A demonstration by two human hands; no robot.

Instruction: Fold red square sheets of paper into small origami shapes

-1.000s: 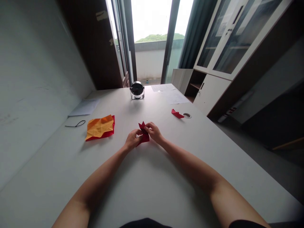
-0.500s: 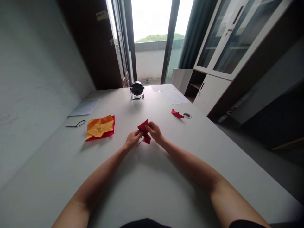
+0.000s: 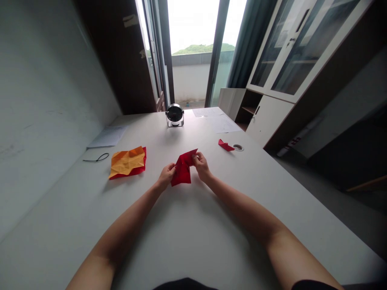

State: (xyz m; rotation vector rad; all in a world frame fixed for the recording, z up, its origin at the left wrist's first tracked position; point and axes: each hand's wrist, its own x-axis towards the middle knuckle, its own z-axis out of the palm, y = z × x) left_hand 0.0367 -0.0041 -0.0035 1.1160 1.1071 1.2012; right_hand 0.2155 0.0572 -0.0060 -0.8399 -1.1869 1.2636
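Between my two hands is a red sheet of paper, creased and partly unfolded, held up over the white table. My left hand pinches its left edge. At its upper right corner, the fingers of my right hand are closed on the paper. To the left lie creased orange paper and a red sheet partly under it. A folded red paper piece rests to the right, against a roll of tape.
A round silver-and-black device on a stand is at the table's far side. White papers lie at the back right, another paper stack at the back left. A black cable tie lies near the wall. Cabinets stand to the right.
The red paper has been opened out from a compact folded shape into a wider sheet. My hands have moved apart, the right one slightly to the right.
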